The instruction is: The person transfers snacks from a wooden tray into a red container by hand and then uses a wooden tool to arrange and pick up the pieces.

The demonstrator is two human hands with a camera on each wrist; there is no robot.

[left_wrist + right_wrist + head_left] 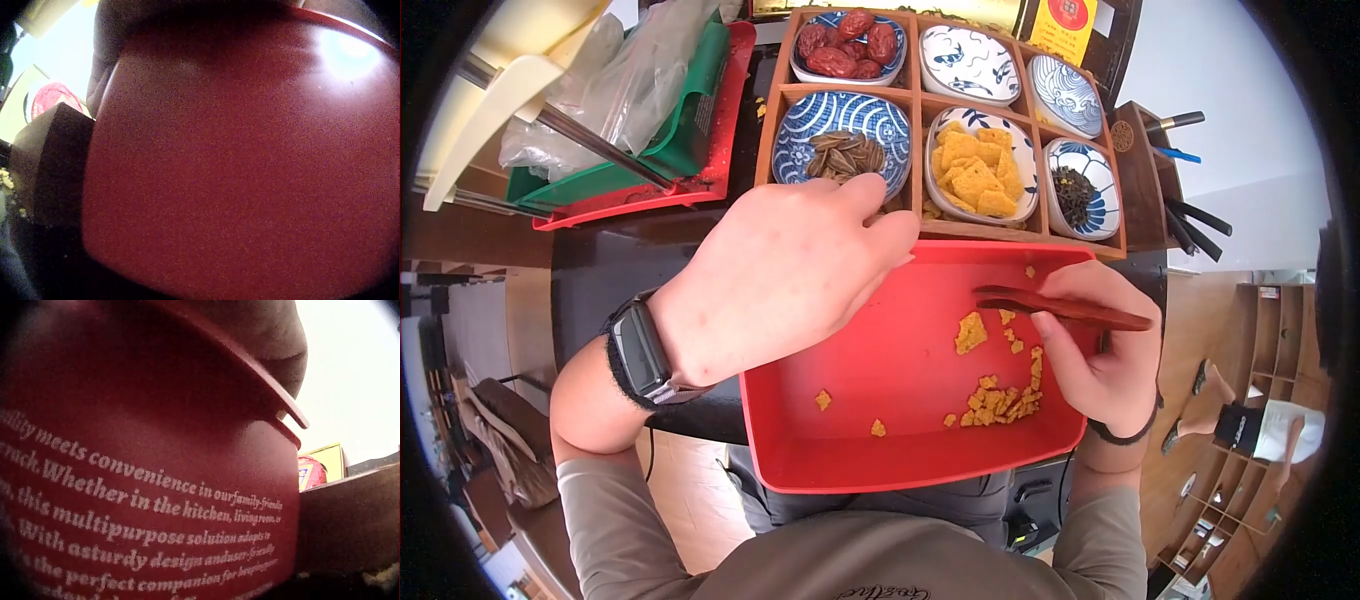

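In the head view, the left hand [770, 275] is palm down over the left part of a red bin [850, 340], its bent fingers by the front edge of a wooden tray [916, 130]. Its fingertips are hidden. The right hand [1105, 350] pinches a slim dark red tool [1065, 306] between thumb and fingers, above the bin's right side. Broken yellow crisps [1000, 402] lie on the bin floor. Bowls in the tray hold red dates [847, 48], seeds [845, 155], yellow crisps [978, 175] and dark tea leaves [1072, 195]. The bin's outer wall fills most of both wrist views.
Left of the tray stands a green bin [683, 130] with plastic bags in a red tray [735, 120]. On the right, a wooden holder [1145, 170] carries dark-handled utensils. A person in a white top [1280, 435] is farther back on the right.
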